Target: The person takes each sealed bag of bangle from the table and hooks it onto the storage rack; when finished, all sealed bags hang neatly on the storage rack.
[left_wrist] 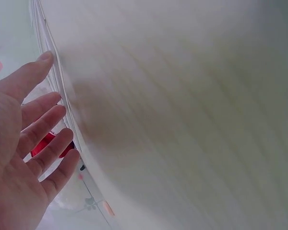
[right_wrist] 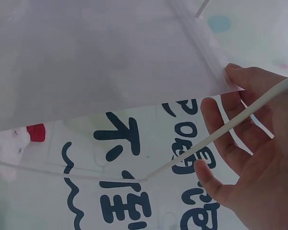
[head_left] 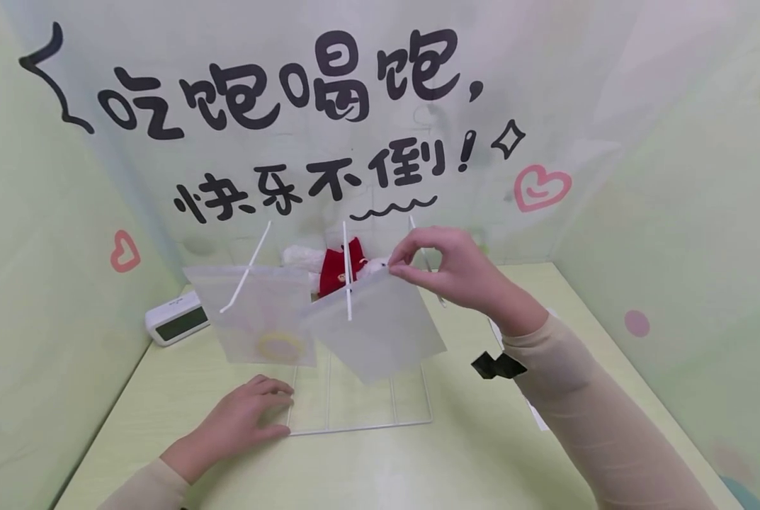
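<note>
My right hand (head_left: 465, 276) pinches the upper corner of a frosted translucent bag (head_left: 382, 336) between thumb and forefinger. The bag hangs tilted at the middle white prong (head_left: 345, 248) of a white wire rack (head_left: 360, 428). A second frosted bag (head_left: 252, 333) hangs at the left prong (head_left: 261, 244). In the right wrist view a white rod (right_wrist: 211, 139) passes across the palm, and the bag's edge (right_wrist: 206, 52) lies under the thumb. Beside the rack's base, my left hand (head_left: 242, 418) rests with loosely bent fingers, its fingertips at the side wire.
A white digital clock (head_left: 177, 319) stands at the left. Behind the bags lies a white plush toy in red clothing (head_left: 341, 265). A white sheet (head_left: 537, 414) shows partly under the right forearm. Printed fabric walls (head_left: 647, 212) enclose the table (head_left: 481, 453).
</note>
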`<state>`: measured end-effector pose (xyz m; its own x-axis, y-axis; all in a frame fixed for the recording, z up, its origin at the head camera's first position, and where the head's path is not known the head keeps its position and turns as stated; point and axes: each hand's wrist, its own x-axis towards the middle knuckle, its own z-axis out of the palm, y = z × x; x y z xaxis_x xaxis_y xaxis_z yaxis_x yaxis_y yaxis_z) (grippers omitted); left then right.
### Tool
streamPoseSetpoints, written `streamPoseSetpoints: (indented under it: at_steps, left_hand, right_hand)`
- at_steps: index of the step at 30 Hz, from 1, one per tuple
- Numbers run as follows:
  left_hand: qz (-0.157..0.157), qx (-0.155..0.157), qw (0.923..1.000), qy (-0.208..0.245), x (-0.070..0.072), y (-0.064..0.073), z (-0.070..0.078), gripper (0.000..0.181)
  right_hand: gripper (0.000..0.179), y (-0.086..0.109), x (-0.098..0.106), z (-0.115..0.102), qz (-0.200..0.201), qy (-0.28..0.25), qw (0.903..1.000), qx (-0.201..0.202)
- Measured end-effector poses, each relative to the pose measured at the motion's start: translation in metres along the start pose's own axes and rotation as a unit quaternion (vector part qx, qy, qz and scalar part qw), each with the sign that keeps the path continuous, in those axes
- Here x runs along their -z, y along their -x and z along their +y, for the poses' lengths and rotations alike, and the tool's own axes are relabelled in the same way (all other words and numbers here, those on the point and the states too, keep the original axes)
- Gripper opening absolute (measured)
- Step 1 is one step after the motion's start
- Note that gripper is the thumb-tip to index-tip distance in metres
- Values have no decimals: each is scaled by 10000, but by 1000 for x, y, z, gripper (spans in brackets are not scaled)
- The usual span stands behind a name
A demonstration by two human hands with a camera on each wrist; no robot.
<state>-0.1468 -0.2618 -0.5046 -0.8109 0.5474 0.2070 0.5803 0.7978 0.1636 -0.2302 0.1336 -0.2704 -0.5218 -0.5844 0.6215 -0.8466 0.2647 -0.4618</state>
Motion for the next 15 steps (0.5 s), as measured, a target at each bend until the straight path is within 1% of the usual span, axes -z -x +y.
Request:
streamPoseSetpoints:
  at_steps: [6,11,15]
  left_hand:
    - [15,18,10000,-19,1,1,0,41]
    - [23,33,10000,15,2,1,1,42]
    - [-29,43,10000,18,3,0,2,42]
  right_hand:
    - [8,-8,-1,5,42,89,10000,-5]
    - [7,-11,0,10,39,155,9996,-240]
    - [6,-11,1,13,50,209,9991,-372]
